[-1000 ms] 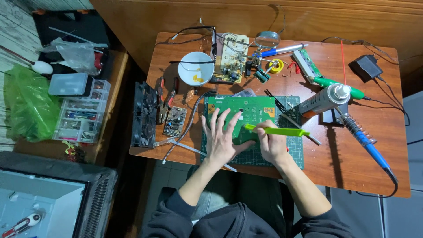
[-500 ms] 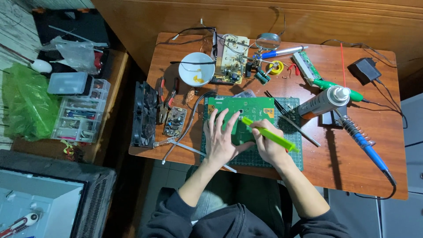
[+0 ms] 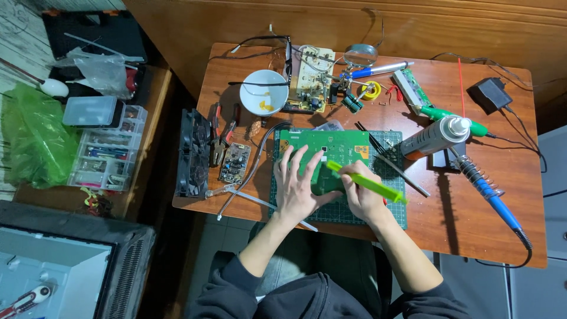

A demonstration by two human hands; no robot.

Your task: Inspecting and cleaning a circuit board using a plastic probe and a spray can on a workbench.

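Green circuit board, flat and rectangular, lies under spread left hand; right hand grips slim yellow-green plastic syringe

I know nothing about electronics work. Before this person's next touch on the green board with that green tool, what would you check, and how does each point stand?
1. Left hand flat on the green circuit board, steadying it: ok.
2. Right hand gripping the green syringe-like tool: ok.
3. Tool tip over the board: ok; whether it touches, cannot tell.
4. Board lying on the cutting mat, not bare table: ok.
5. Soldering iron lying apart from both hands: ok; hot or cold, cannot tell.
6. Spray can close beside the board, lying tilted: not ok.
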